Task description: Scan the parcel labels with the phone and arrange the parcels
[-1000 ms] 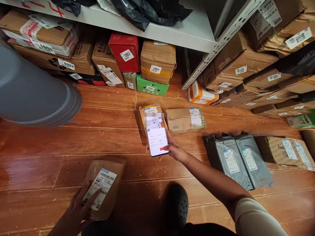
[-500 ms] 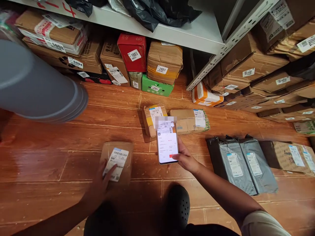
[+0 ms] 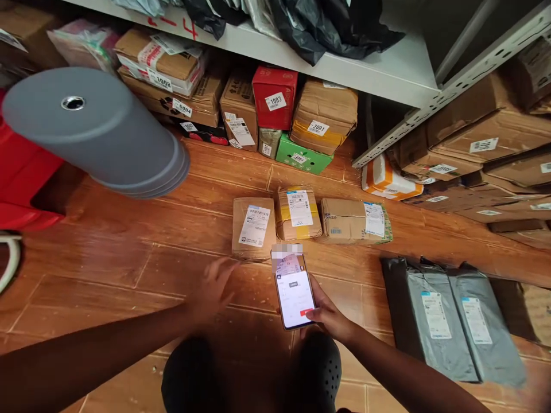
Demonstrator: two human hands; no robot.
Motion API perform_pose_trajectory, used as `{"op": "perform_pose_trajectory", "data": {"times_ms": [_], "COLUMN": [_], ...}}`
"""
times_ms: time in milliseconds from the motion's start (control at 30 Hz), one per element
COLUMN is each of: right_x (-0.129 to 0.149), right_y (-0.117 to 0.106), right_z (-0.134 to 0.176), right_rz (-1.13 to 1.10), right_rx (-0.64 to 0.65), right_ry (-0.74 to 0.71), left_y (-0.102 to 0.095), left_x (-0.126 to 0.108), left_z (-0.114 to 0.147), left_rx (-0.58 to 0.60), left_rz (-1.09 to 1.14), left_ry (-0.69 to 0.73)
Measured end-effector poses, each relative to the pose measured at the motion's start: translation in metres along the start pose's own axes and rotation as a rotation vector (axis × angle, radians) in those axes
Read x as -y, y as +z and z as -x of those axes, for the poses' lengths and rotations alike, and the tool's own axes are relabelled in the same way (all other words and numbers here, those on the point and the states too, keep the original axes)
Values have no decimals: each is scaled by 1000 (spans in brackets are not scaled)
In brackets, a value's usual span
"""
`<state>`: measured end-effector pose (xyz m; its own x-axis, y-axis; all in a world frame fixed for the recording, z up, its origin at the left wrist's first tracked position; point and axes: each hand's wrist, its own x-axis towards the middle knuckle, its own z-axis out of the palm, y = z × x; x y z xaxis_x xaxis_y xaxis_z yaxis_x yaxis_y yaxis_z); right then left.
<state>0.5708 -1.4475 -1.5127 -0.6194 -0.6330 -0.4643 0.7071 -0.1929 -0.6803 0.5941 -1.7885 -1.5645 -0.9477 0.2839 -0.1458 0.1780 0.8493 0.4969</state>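
My right hand (image 3: 323, 312) grips a smartphone (image 3: 295, 292) with its lit screen up, the thumb on a red button. My left hand (image 3: 212, 285) is held above the floor with fingers apart, slightly blurred, holding nothing. Just beyond it lies a small cardboard box (image 3: 253, 228) with a white shipping label. To that box's right sit a box with yellow tape (image 3: 298, 213) and a longer cardboard box (image 3: 355, 221), together forming a row. The phone's top edge is just in front of these boxes.
A grey cylindrical bin (image 3: 99, 132) stands at the left by a red plastic object (image 3: 21, 178). Two grey-wrapped parcels (image 3: 447, 321) lie at the right. Behind are a white metal shelf (image 3: 344, 71), a red box (image 3: 275, 97), a green box (image 3: 303, 154) and stacked cartons (image 3: 495, 140).
The small cardboard box has moved forward and right, up beside the yellow-taped box. My left hand has let go of it. The view has shifted left, and the phone's screen shows different content.
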Motion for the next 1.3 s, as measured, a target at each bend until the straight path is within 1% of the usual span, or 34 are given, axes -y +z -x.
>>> {"op": "perform_pose_trajectory", "data": {"times_ms": [67, 133, 167, 233, 267, 333, 400, 467, 567, 700, 800, 900, 1067, 1200, 1300], "right_x": [-10, -17, -19, -19, -17, -12, -6, -1, 3, 6, 9, 11, 10, 11, 13], "right_y": [5, 15, 21, 36, 43, 57, 67, 74, 79, 83, 85, 87, 85, 84, 85], "right_z": [-1, -9, -15, -31, -40, -57, -71, -81, -90, -91, -90, -89, -90, -89, -87], "right_rz": [-21, -73, -101, -141, -145, -129, -115, -114, -119, -115, -107, -99, -78, -49, 15], "right_rx": [10, 37, 58, 103, 122, 135, 104, 63, 32, 25, 7, 11, 14, 22, -6], "right_ry": [32, 40, 37, 17, 9, -14, -54, -92, -123, -128, -119, -120, -135, -132, -137], "left_y": [-2, -3, -3, -6, -8, -13, -17, -19, -18, -17, -20, -26, -32, -34, -35], "left_x": [16, 32, 39, 50, 53, 56, 57, 59, 66, 73, 73, 70, 66, 64, 62], "left_z": [50, 93, 108, 125, 128, 124, 117, 111, 112, 122, 126, 123, 115, 111, 109], "left_rx": [133, 214, 250, 306, 323, 333, 329, 306, 272, 258, 238, 256, 348, 328, 338], "left_rz": [29, 41, 53, 83, 97, 120, 128, 123, 107, 96, 103, 103, 121, 136, 167], "left_ry": [8, -13, -23, -29, -25, 0, 35, 43, 31, 58, 74, 67, 22, 35, 47]}}
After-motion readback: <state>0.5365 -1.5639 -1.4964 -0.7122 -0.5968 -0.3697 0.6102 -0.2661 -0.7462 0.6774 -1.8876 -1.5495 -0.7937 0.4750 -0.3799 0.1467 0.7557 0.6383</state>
